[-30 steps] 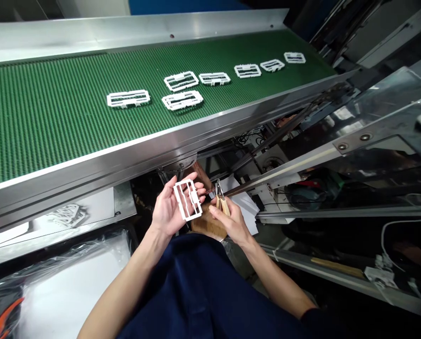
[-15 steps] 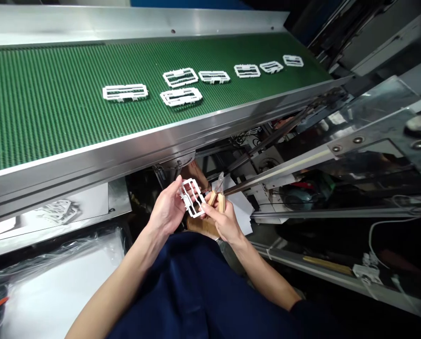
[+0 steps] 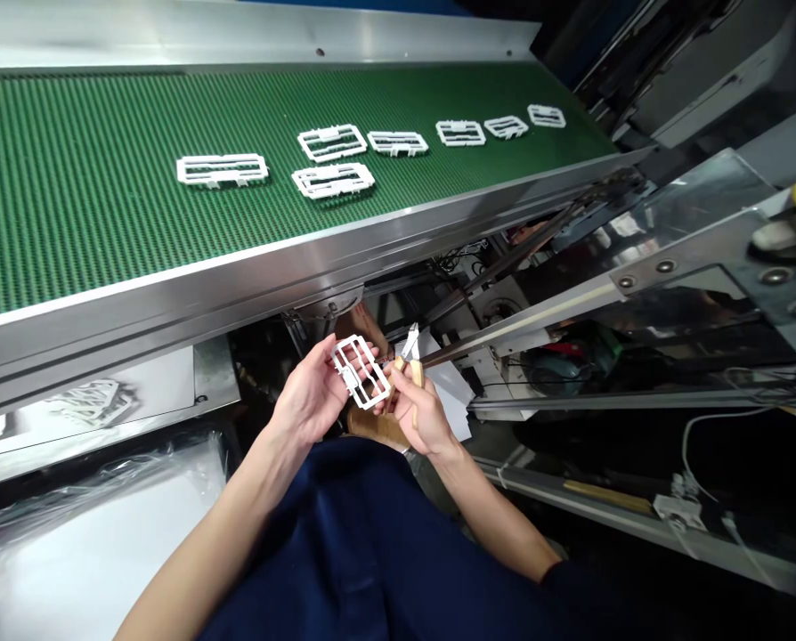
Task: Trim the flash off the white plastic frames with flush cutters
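Observation:
My left hand holds a white plastic moulded frame, a rectangular lattice with small tabs, tilted diagonally in front of me. My right hand grips small wood-handled side cutters, whose metal jaws point up just beside the frame's right corner. Whether the jaws touch the frame is hard to tell. Several matching white frames, such as one at the left, lie flat in two loose rows on a green studded conveyor belt well beyond my hands.
A stainless steel belt rail runs between the belt and my hands. Beneath it are a wooden board and white paper sheets. Plastic-wrapped white sheets lie at lower left, and a metal rail with cables runs at right.
The frame has turned from nearly upright to a diagonal tilt in my left hand. The cutters have risen to its right corner. The whole view has drifted slightly.

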`<state>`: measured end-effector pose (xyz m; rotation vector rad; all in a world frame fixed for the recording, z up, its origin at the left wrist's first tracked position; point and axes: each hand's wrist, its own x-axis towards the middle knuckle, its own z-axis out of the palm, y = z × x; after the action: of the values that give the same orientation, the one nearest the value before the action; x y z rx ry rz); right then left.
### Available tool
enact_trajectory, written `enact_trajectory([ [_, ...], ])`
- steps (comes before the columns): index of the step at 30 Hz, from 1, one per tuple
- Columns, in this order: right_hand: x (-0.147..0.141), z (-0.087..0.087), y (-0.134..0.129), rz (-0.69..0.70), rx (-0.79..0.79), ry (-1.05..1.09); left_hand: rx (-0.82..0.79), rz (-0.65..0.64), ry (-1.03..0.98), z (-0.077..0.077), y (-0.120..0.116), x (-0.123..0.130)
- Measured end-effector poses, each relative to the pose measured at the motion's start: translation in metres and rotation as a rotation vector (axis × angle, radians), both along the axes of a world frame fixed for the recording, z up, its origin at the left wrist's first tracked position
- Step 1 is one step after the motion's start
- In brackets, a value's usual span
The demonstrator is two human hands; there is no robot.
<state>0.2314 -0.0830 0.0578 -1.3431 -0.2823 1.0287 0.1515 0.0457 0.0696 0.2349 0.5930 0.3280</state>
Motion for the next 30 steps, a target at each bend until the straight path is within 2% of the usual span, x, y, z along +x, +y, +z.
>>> enact_trajectory([
  [9,0.000,-0.002,-0.002,0.002,-0.029,-0.159,0.025,0.012,-0.050,-0.004,0.002,-0.001],
  [11,-0.001,-0.002,-0.002,-0.015,-0.083,-0.339,0.059,0.039,-0.014,-0.002,0.002,-0.003],
  [14,-0.005,0.001,0.000,-0.010,-0.130,-0.770,0.200,0.057,0.101,0.001,-0.002,-0.006],
  [16,-0.010,0.006,0.005,0.120,-0.053,-1.023,0.307,0.027,0.186,0.001,-0.005,-0.007],
  [18,-0.018,0.015,0.009,0.270,0.085,-1.158,0.381,-0.025,0.237,0.002,-0.007,-0.009],
  [20,-0.025,0.025,0.011,0.325,0.168,-1.146,0.434,-0.085,0.218,0.009,-0.004,-0.015],
  [21,-0.027,0.029,0.011,0.297,0.179,-1.102,0.474,-0.102,0.191,0.017,0.000,-0.020],
  [23,-0.027,0.036,0.008,0.188,0.141,-0.990,0.613,-0.088,0.131,0.042,0.018,-0.034],
  [26,-0.019,0.035,0.002,0.034,0.003,-0.877,0.931,-0.008,0.135,0.091,0.071,-0.045],
  [28,-0.013,0.029,-0.003,0.004,-0.078,-0.816,1.074,0.012,0.280,0.115,0.120,-0.035],
  [30,-0.010,0.020,-0.006,0.026,-0.091,-0.750,1.070,0.082,0.445,0.126,0.170,-0.014],
])
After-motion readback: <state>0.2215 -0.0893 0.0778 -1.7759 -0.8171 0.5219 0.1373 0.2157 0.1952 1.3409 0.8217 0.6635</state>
